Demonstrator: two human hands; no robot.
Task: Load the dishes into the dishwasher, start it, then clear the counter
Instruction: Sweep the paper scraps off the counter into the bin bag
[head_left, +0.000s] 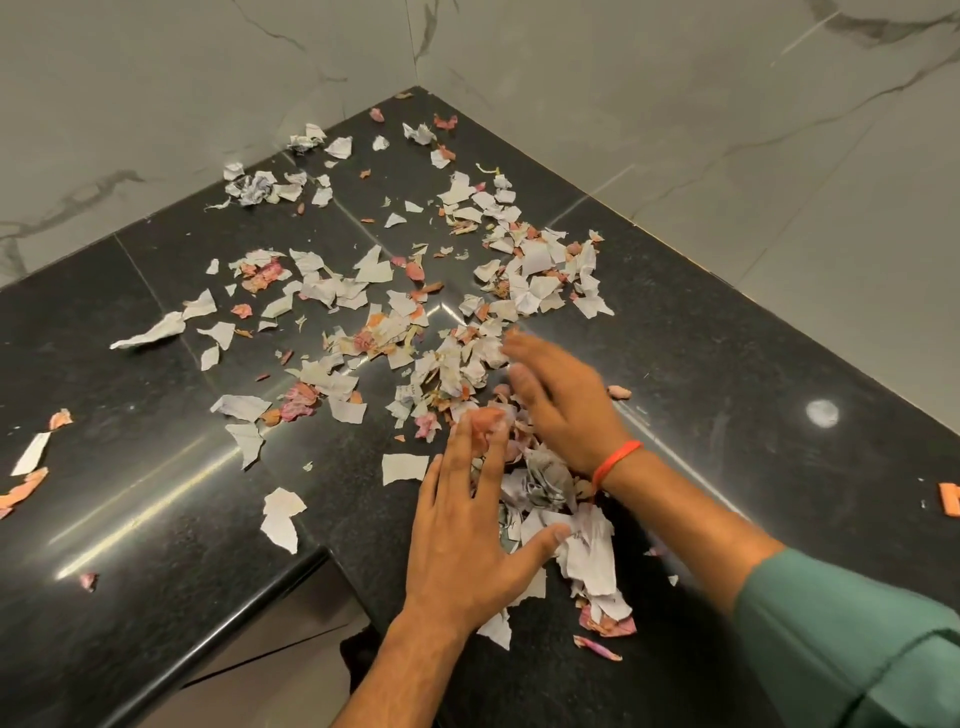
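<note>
The heap of torn white paper scraps and pink onion skins (545, 499) lies on the speckled black stone counter (156, 493), between the two hands. The left hand (467, 530) rests flat beside it, fingers straight and spread; the right hand (561, 405), fingers extended, is at its far edge, nearer the loose scatter beyond.

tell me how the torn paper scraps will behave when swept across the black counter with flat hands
The torn paper scraps look thin and curled, so probably light and floppy, bunching rather than sliding cleanly. The glossy black counter should offer little friction, though flat pieces may slip under the left hand or right hand.
</note>
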